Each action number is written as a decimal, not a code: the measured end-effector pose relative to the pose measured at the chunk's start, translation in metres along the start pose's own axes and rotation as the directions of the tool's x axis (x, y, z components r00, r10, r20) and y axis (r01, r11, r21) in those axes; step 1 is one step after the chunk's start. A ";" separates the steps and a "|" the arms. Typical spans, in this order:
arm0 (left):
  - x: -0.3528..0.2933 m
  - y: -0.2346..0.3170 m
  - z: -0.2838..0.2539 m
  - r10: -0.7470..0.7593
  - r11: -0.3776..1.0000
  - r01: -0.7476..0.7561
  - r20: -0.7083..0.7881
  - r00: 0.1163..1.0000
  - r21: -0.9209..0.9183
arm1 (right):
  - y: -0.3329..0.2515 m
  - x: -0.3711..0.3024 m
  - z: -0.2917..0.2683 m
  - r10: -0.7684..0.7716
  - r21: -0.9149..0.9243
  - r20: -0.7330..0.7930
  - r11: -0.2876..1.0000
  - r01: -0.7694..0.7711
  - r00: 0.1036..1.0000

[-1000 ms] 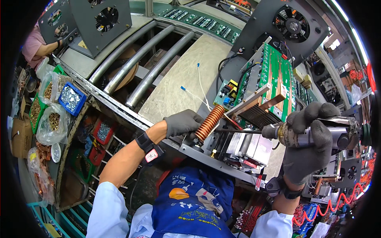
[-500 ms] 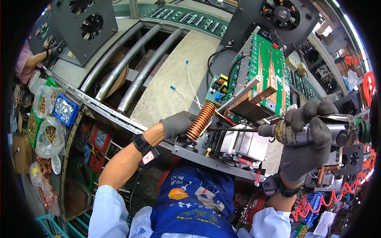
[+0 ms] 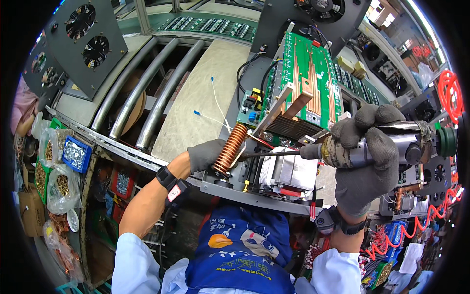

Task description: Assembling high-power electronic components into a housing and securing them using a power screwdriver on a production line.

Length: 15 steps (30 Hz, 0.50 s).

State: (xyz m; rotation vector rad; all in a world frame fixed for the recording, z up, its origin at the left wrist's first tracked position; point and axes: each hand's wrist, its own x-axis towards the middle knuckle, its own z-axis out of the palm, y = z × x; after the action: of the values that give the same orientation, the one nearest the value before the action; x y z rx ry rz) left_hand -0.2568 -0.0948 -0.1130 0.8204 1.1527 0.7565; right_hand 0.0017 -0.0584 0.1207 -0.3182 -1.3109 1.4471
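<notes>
A copper coil (image 3: 231, 149) stands tilted at the front left of a grey metal chassis (image 3: 245, 196). My gloved left hand (image 3: 203, 156) is closed against the coil's left side, its fingertips hidden behind it. In my gloved right hand (image 3: 364, 174) lies a power screwdriver (image 3: 359, 154), held level. Its long thin bit reaches left, with the tip hidden by the coil. Just below the bit sits a silver-and-white transformer (image 3: 293, 169). Two white wires with blue ends (image 3: 215, 119) stretch from the coil's top over the bench plate.
Behind the coil rises a green circuit board block (image 3: 318, 83) with copper bars. Metal rollers (image 3: 164, 95) run at the left, beside a blue bin (image 3: 77, 154) of small hardware. A coiled red hose (image 3: 416, 235) hangs at the right. Another person's arm (image 3: 23, 125) shows at far left.
The whole scene has shifted left in the picture, and its far part slightly upward. Both hands keep much the same places at the coil and on the screwdriver.
</notes>
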 end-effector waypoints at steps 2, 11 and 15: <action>0.001 0.000 -0.001 0.014 0.999 -0.012 0.046 0.999 -0.031 | -0.001 0.001 0.001 -0.022 -0.011 0.005 1.000 0.022 1.000; -0.001 0.006 -0.010 0.019 1.000 -0.016 0.178 0.984 -0.014 | -0.013 0.012 0.009 0.023 -0.004 0.029 1.000 -0.023 0.999; 0.000 0.012 -0.007 0.007 1.000 -0.008 0.162 0.987 0.006 | -0.010 0.015 0.011 -0.008 -0.053 -0.020 0.999 0.007 1.000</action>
State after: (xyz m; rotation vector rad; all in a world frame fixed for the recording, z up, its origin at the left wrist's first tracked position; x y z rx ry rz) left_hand -0.2645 -0.0881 -0.1038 0.8764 1.0080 0.6797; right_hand -0.0068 -0.0544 0.1394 -0.3621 -1.3347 1.4014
